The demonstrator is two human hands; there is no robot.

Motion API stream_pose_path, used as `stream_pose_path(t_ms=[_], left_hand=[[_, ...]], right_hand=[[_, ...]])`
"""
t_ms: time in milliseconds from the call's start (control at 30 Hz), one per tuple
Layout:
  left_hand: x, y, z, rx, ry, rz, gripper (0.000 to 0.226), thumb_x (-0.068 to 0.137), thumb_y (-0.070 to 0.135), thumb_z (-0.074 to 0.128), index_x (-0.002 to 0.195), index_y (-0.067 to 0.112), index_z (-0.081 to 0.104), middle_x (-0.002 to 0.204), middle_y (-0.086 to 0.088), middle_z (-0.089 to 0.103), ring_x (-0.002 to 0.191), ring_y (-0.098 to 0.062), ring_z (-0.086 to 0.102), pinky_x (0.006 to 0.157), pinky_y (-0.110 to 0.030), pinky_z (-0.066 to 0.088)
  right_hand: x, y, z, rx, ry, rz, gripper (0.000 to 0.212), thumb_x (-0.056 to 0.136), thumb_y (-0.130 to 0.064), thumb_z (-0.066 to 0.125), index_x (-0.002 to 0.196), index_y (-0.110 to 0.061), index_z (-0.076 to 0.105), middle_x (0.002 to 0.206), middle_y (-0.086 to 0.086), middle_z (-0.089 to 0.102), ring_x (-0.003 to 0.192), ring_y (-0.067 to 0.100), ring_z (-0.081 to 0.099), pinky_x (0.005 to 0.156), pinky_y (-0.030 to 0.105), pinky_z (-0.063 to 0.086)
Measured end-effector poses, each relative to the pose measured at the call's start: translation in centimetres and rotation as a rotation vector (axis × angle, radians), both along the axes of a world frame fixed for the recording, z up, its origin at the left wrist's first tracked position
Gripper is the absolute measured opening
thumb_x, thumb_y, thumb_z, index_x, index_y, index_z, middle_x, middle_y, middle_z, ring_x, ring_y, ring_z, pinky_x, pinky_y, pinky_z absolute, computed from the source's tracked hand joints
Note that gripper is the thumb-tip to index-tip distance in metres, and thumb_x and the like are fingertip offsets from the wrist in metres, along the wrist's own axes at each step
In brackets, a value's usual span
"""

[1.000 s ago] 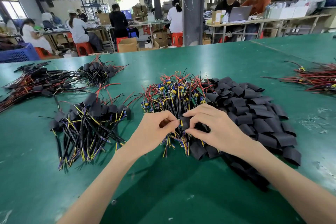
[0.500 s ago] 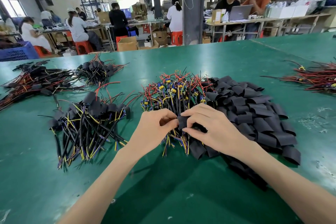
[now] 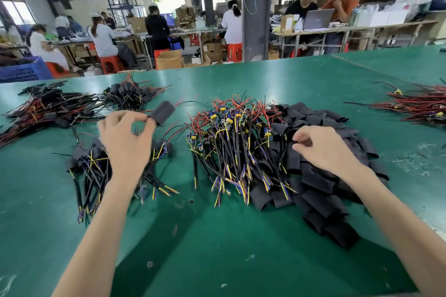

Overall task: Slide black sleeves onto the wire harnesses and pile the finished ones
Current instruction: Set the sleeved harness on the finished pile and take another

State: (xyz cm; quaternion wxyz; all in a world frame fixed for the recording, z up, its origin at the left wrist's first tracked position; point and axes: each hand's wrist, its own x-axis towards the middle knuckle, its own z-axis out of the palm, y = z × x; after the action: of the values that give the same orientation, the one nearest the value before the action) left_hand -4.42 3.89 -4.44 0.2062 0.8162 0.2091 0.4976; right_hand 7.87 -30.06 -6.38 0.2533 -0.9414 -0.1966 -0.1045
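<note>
At the fingertips (image 3: 144, 120) of the left hand (image 3: 125, 138), a sleeve (image 3: 163, 110) is pinched; its wires are mostly hidden behind the palm. The hand hangs above the finished pile (image 3: 96, 166), so the drop looks next; right hand (image 3: 324, 148) has fingers curled over the loose sleeves (image 3: 321, 190), can't tell if it grips one; bare harnesses (image 3: 231, 142) are heaped between the hands; more sleeved ones far left (image 3: 48, 106). Judgement: well under way, large share left; all on the table (image 3: 217, 248).
</note>
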Motion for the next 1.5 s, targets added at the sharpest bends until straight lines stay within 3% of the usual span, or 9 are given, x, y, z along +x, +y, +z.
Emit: stream_pose_path(t_ms=[200,367,467,667,833,1033,1233,1367,1500], left_hand=[[-0.7,3.9,-2.0,-0.115,0.119,0.404,0.020,0.086,0.029,0.059,0.094,0.013,0.068,0.121,-0.015,0.051,0.120,-0.037,0.034,0.097,-0.048,0.025],[-0.6,3.7,-2.8,-0.110,0.122,0.411,0.034,0.080,0.005,0.056,0.113,0.010,0.055,0.124,-0.021,0.046,0.120,-0.040,0.034,0.093,-0.046,0.026],[-0.5,3.6,-3.1,0.050,0.179,0.329,0.037,0.075,-0.006,0.053,0.105,0.012,0.064,0.119,-0.017,0.050,0.114,-0.038,0.038,0.091,-0.046,0.027],[-0.1,4.2,-3.6,-0.025,0.288,0.235,0.028,0.079,0.001,0.052,0.098,0.008,0.071,0.114,-0.015,0.053,0.110,-0.036,0.046,0.098,-0.043,0.031],[0.4,3.2,-3.9,0.205,0.243,0.253,0.016,0.077,0.011,0.066,0.091,0.010,0.072,0.114,-0.013,0.058,0.113,-0.035,0.043,0.101,-0.040,0.022],[1.2,3.2,-5.2,0.386,0.603,-0.019,0.017,0.076,0.022,0.077,0.093,0.021,0.076,0.117,-0.004,0.062,0.118,-0.030,0.048,0.103,-0.042,0.023],[0.8,4.0,-4.9,0.310,0.523,0.146,0.031,0.072,0.009,0.075,0.102,0.013,0.068,0.109,-0.010,0.062,0.107,-0.034,0.050,0.096,-0.044,0.027],[1.0,3.7,-5.2,0.476,0.512,0.077,0.057,0.065,-0.009,0.066,0.115,0.019,0.064,0.118,-0.003,0.061,0.109,-0.029,0.052,0.097,-0.043,0.024],[1.4,3.8,-5.4,0.427,0.604,0.092,0.041,0.077,0.008,0.064,0.114,0.023,0.067,0.115,0.002,0.064,0.117,-0.024,0.047,0.102,-0.043,0.017]], right_hand=[[-0.3,1.4,-1.3,-0.421,0.105,0.056,0.054,0.085,-0.040,0.064,0.133,-0.022,0.048,0.127,0.007,0.050,0.120,0.028,0.043,0.096,0.039,0.038],[0.0,1.2,-1.4,-0.284,0.151,0.093,0.055,0.079,-0.031,0.073,0.127,-0.015,0.053,0.114,0.009,0.050,0.116,0.027,0.045,0.091,0.033,0.039],[0.1,1.2,-1.3,-0.188,0.152,0.071,0.047,0.073,-0.026,0.079,0.114,-0.015,0.060,0.099,0.003,0.051,0.108,0.024,0.046,0.079,0.027,0.035],[0.0,1.2,-0.7,0.168,0.045,-0.009,0.016,0.076,-0.013,0.075,0.086,-0.017,0.062,0.069,-0.003,0.058,0.068,0.012,0.053,0.061,0.019,0.034],[-0.1,1.3,-0.5,0.269,-0.037,-0.032,0.017,0.079,-0.009,0.072,0.086,-0.020,0.061,0.074,0.004,0.061,0.067,0.013,0.051,0.058,0.023,0.027],[0.0,1.2,-0.8,0.161,0.004,-0.008,0.017,0.078,-0.005,0.070,0.091,-0.015,0.070,0.092,0.005,0.048,0.082,0.021,0.052,0.077,0.026,0.035],[-0.2,1.2,-1.0,-0.108,0.084,0.116,0.023,0.080,-0.003,0.068,0.099,-0.015,0.071,0.111,0.004,0.053,0.105,0.024,0.054,0.091,0.031,0.041],[0.2,1.1,-1.4,-0.282,0.139,0.114,0.037,0.083,-0.005,0.063,0.120,-0.014,0.064,0.126,0.006,0.044,0.112,0.027,0.051,0.091,0.032,0.042],[0.4,1.0,-1.8,-0.425,0.122,0.132,0.046,0.084,-0.013,0.065,0.129,-0.013,0.056,0.124,0.008,0.039,0.114,0.028,0.047,0.093,0.036,0.042]])
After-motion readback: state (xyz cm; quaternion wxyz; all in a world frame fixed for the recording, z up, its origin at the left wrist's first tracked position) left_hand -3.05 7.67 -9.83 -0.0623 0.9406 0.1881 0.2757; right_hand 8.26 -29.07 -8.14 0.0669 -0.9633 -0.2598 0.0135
